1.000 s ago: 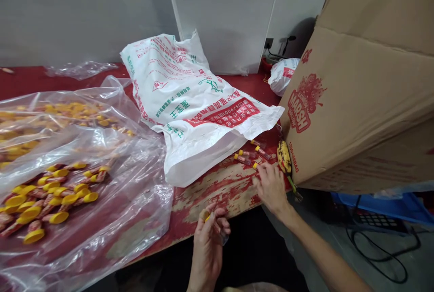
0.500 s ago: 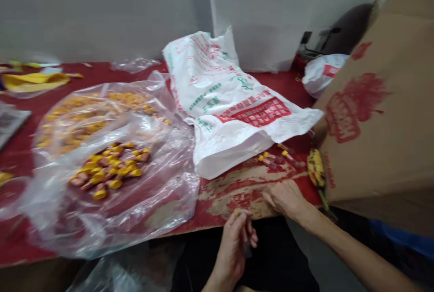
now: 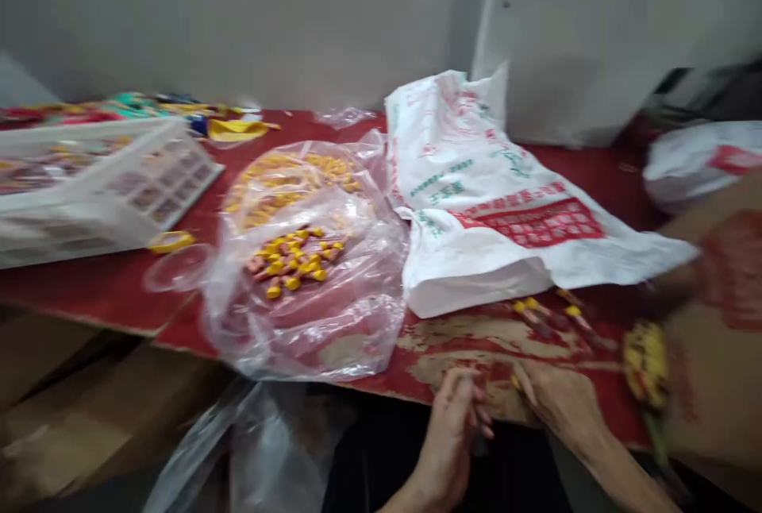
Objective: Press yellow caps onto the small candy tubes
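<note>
My left hand [image 3: 453, 435] is closed at the table's front edge, its fingers curled together; whatever lies inside them is hidden. Beside it, my right hand [image 3: 559, 398] is low over the worn tabletop [image 3: 458, 358], thumb and fingers closed on a small yellow-capped tube [image 3: 517, 382], of which only a yellow bit shows. A few similar yellow-capped tubes [image 3: 536, 314] lie just beyond, by the mouth of a white printed sack [image 3: 494, 203]. To the left, a clear plastic bag [image 3: 363, 338] spreads out, with a heap of yellow-capped tubes [image 3: 294, 263] on it and more inside.
A white plastic basket [image 3: 178, 179] with small pieces stands at the left. Colourful items [image 3: 143, 106] lie behind it. On the right are a spotted yellow banana [image 3: 646, 366], a cardboard box [image 3: 714, 386] and another white bag [image 3: 684, 160]. Clear plastic [image 3: 274, 441] hangs below the table edge.
The view has swung left, bringing the white basket into sight. My right hand now has a yellow bit at its fingertips. My left hand stays closed.
</note>
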`<state>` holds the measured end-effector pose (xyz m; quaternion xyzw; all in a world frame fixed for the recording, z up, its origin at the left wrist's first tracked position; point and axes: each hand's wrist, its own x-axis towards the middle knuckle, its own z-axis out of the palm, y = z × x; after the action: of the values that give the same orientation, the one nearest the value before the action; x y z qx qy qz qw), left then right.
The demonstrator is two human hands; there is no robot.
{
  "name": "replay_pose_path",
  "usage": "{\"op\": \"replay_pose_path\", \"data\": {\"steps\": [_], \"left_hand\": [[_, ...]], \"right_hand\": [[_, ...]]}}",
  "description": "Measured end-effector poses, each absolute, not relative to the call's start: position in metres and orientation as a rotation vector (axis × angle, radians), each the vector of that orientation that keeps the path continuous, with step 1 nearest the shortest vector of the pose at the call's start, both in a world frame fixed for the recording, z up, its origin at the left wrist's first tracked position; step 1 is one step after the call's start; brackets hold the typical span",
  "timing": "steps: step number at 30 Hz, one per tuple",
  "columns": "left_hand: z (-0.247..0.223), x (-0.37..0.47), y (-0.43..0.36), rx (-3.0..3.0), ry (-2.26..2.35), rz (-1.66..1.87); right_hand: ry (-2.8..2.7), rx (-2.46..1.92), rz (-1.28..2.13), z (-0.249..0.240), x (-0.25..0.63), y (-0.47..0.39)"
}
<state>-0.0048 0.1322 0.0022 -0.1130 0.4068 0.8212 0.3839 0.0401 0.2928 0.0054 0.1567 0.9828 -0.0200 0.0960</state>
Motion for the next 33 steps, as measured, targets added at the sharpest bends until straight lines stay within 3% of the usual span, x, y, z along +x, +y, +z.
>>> {"op": "replay_pose_path", "data": {"steps": [4,10,12,15,18,25,33], "left_hand": [[0.006,-0.008,0.125,-0.334,0.898,2.194],[0.005,-0.011,0.123,-0.542,0.848,2.146],[0.006,-0.012,0.121,-0.540,0.837,2.109],[0.008,-0.011,0.117,-0.505,0.835,2.072],[0.010,-0.008,0.113,-0.470,0.818,2.041],[0.006,-0.011,0.109,-0.448,0.831,2.046],[0.002,-0.010,0.112,-0.372,0.805,1.979]], "right_hand": [[3.407,0.589,-0.637,0.006,0.049,0.244],[3.543,0.199,-0.882,0.021,0.052,0.200],[3.580,0.319,-0.817,0.022,0.049,0.228],[3.483,0.956,-0.213,0.013,0.035,0.286],[3.275,1.118,0.087,-0.002,0.014,0.321],[3.164,1.006,0.068,-0.011,0.002,0.316],[2.864,0.532,-0.042,0.035,0.040,0.309]]}}
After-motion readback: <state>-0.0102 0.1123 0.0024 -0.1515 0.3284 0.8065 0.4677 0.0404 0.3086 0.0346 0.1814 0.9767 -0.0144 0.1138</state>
